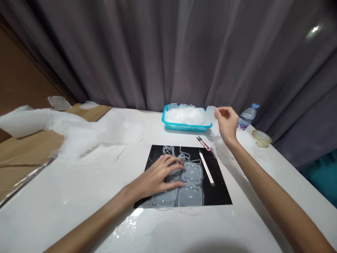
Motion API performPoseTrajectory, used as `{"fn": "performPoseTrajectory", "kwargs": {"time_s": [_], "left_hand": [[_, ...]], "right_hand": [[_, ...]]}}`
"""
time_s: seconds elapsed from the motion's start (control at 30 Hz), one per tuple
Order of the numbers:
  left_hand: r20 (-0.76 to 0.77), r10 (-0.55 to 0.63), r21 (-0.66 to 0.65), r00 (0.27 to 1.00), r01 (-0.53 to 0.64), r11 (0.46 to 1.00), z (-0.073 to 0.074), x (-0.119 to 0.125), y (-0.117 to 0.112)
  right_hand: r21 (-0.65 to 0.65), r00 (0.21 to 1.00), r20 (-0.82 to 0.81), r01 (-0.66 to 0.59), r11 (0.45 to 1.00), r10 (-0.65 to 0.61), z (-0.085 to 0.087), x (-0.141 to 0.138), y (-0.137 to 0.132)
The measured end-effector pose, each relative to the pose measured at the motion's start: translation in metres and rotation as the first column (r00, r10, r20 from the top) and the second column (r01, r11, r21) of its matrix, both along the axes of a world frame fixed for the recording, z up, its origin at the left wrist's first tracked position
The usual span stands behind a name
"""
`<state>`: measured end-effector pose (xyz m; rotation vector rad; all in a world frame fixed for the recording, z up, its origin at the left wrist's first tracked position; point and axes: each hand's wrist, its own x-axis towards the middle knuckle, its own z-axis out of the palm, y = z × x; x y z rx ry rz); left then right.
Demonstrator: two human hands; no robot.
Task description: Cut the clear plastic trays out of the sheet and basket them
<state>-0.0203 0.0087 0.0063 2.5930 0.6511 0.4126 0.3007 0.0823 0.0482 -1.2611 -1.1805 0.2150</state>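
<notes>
My left hand [164,174] lies open, fingers spread, on a translucent moulded plastic piece [191,194] with several rounded-square panels. That piece rests on a black mat [219,193], and loose clear strips [170,150] curl at its top edge. My right hand [228,123] is raised at the right end of a turquoise basket [184,128]. Between its thumb and fingers it pinches a small, frosted plastic piece [210,113]. White translucent pieces [185,115] fill the basket. Thread snips [204,143] and a white pen-like tool [207,168] lie on the mat's right side.
A water bottle [247,116] and a roll of tape [262,138] stand at the right. Cloudy plastic wrapping [79,131] spreads over the left of the white table [79,196] and onto cardboard [37,146]. A grey curtain [147,52] hangs behind.
</notes>
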Motion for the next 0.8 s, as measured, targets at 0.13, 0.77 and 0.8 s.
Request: {"fn": "performPoseTrajectory", "kwargs": {"time_s": [0.13,0.77,0.8], "left_hand": [[-0.048,-0.038,0.036,0.998,0.04,0.999,0.0,0.003,-0.005],[-0.132,0.186,0.161,0.974,-0.164,0.973,-0.011,0.014,-0.012],[-0.123,0.201,0.16,0.972,-0.181,0.97,-0.011,0.016,-0.013]], "right_hand": [[0.031,0.942,0.327,0.068,0.997,-0.074,0.022,-0.013,0.059],[-0.758,0.715,0.359,-0.152,0.634,0.601,-0.048,-0.01,-0.124],[-0.765,0.715,0.359,-0.143,0.628,0.6,-0.05,-0.009,-0.125]]}}
